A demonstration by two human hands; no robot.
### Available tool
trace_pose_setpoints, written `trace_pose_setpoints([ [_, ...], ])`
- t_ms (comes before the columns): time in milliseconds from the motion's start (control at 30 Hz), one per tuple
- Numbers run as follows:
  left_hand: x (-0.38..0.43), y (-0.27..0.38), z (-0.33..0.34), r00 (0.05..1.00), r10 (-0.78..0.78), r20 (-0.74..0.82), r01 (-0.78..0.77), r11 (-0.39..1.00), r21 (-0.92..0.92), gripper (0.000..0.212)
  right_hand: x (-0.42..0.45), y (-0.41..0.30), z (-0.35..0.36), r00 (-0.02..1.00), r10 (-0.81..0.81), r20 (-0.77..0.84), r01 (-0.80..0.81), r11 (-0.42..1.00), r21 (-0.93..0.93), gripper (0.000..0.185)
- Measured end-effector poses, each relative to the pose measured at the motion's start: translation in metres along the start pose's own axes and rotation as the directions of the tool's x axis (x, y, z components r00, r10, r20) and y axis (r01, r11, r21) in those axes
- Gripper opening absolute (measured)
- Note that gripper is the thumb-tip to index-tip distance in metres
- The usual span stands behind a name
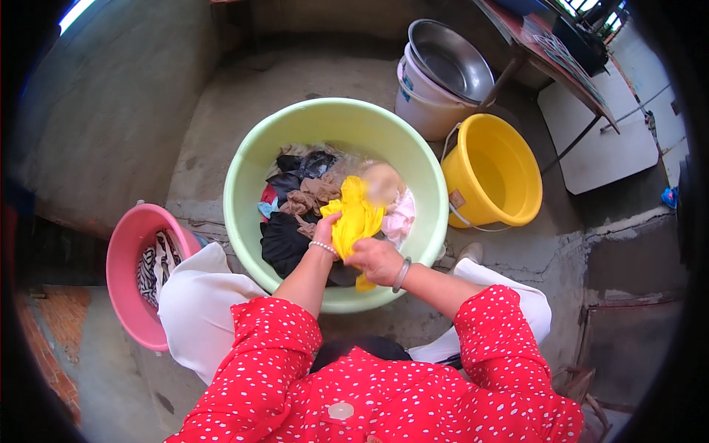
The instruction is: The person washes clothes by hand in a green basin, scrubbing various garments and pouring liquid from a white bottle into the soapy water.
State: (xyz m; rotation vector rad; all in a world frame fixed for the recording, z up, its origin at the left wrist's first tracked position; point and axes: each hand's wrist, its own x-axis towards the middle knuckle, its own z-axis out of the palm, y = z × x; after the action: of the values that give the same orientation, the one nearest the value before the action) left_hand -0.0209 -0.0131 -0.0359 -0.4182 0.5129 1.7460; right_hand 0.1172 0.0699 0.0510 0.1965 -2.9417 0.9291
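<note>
A bunched yellow cloth (pixel 357 219) is between my hands, over a large light-green plastic tub (pixel 246 183). My left hand (pixel 327 235) grips its left side, partly hidden behind the fabric. Around its lower end, my right hand (pixel 378 259) is closed, and a short yellow tail hangs below the fist. Wet laundry lies in water beneath: a black garment (pixel 285 243) on the left, a brown cloth (pixel 310 196) in the middle, and a pale pink cloth (pixel 399 219) on the right. A beige piece (pixel 382 180) beyond the yellow cloth looks blurred.
At left stands a pink bucket (pixel 126 266) with striped cloth inside. Right of the tub is a yellow bucket (pixel 462 171). Behind it, a steel basin (pixel 451 58) rests tilted on a white bucket (pixel 424 108). A table (pixel 576 72) stands at upper right, above a white board (pixel 604 138).
</note>
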Motion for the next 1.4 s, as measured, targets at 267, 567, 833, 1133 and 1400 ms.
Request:
trace_pose_setpoints([
  [267,-0.02,0.0,0.021,0.974,0.034,0.223,-0.012,0.995,-0.097,0.046,-0.01,0.04,-0.018,0.52,0.791,0.322,-0.564,0.036,0.825,0.051],
  [567,-0.057,0.012,0.082,0.917,0.038,0.397,-0.083,0.992,0.096,0.046,-0.002,0.055,-0.018,0.711,0.697,0.095,0.091,-0.225,0.97,0.03],
  [833,-0.029,0.014,0.049,0.991,-0.128,0.044,0.042,0.598,0.8,0.042,0.007,0.03,-0.077,0.765,0.636,-0.104,0.171,-0.044,0.984,0.041],
  [1133,-0.012,-0.012,0.045,0.88,0.261,0.398,-0.315,-0.308,0.898,0.052,0.014,0.025,-0.084,0.765,0.636,-0.101,0.258,-0.16,0.953,0.035],
  [1400,-0.047,-0.002,0.108,0.916,0.104,0.388,-0.333,0.737,0.588,0.049,0.038,0.001,-0.133,0.78,0.568,-0.263,0.3,0.029,0.953,0.027],
])
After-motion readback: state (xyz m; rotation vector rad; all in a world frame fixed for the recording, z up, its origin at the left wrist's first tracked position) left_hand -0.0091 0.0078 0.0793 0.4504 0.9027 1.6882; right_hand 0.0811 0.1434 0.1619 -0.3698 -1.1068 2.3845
